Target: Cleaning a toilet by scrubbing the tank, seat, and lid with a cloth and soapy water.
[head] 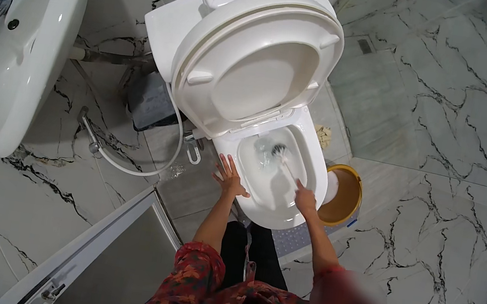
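Observation:
In my right hand (305, 200) is the handle of a white toilet brush (289, 168). Its dark-and-white bristle head rests inside the bowl of a white toilet (266, 205), close to the water. Fingers spread, my left hand (228, 178) is at the bowl's left rim and holds nothing; whether it touches the rim I cannot tell. The toilet seat and lid (256, 64) stand raised against the cistern (163, 22).
A yellow bucket (360, 193) with something white inside stands right of the bowl. Left are a bidet hose (180, 142), a dark bin (152, 100) and a washbasin (50, 57). A door (128, 257) is at lower left, a glass panel (420, 107) at right.

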`<action>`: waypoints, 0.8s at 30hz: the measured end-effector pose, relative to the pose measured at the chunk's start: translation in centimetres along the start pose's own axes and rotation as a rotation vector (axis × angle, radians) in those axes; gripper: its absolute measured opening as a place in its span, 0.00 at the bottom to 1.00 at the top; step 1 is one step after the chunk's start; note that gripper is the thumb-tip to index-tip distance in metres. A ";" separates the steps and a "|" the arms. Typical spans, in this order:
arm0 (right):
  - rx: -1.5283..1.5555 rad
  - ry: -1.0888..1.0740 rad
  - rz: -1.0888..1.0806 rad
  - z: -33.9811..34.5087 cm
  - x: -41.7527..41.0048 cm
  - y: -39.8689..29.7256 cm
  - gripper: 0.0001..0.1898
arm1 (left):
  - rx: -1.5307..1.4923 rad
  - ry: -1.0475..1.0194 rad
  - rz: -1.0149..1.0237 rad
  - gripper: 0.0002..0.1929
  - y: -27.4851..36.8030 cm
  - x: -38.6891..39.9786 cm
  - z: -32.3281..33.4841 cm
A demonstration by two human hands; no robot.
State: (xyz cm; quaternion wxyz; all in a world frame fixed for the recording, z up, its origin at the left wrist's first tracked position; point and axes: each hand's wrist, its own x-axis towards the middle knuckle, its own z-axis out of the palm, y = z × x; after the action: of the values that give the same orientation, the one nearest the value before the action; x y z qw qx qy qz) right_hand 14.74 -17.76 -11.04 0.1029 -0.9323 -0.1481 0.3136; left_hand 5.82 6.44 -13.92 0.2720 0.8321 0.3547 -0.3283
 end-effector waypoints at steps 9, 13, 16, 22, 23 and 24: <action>0.274 0.086 -0.024 -0.6 0.3 -1.0 0.23 | -0.020 -0.028 -0.049 0.79 -0.7 -0.4 0.2; 0.406 -0.022 0.185 -3.3 1.2 -8.9 0.23 | -0.016 -0.014 -0.011 0.80 0.6 0.0 0.0; 0.272 0.228 -0.090 1.2 1.5 -2.6 0.23 | -0.029 0.000 -0.004 0.80 0.4 -0.3 0.2; 0.294 0.195 -0.001 -0.6 2.7 -5.7 0.24 | -0.039 0.051 0.025 0.80 0.8 -0.2 0.4; 0.358 0.129 0.070 -0.3 2.7 -6.3 0.24 | -0.050 0.068 0.040 0.80 0.9 -0.2 0.5; 0.286 0.121 0.041 0.1 2.1 -5.8 0.24 | -0.049 0.069 0.030 0.80 0.4 -0.5 0.8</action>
State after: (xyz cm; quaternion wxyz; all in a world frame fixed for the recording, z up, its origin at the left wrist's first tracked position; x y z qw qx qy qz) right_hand 15.08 -11.64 -10.62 0.2369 -0.9281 -0.0765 0.2767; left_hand 5.56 5.43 -13.98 0.2850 0.8413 0.3590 -0.2866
